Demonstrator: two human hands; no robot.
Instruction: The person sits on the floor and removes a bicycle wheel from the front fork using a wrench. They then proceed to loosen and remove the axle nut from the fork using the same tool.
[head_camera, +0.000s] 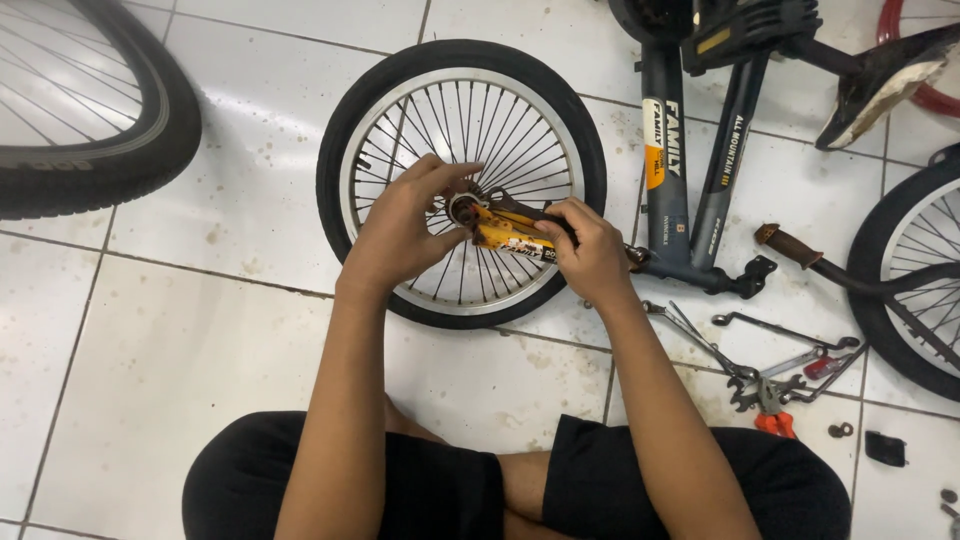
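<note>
Two hands work at the hub of a small wheel lying flat on the tiled floor.

The left hand (408, 222) pinches the round metal hub (463, 208), fingers curled to steady it; the right hand (590, 245) grips an orange tool (505, 232) pressed against it. The wheel (461, 182), with black rubber tyre and thin shiny spokes, lies far of the crossed legs. Wrenches (760, 370) lie right, near the dark frame (690, 170).

- Arms: bare from elbow to wrist; no sleeves, watch or gloves visible.
- Left hand (400, 225), right hand (590, 250): bare, no rings visible.
- Legs: black shorts (440, 490); knees bare.
</note>
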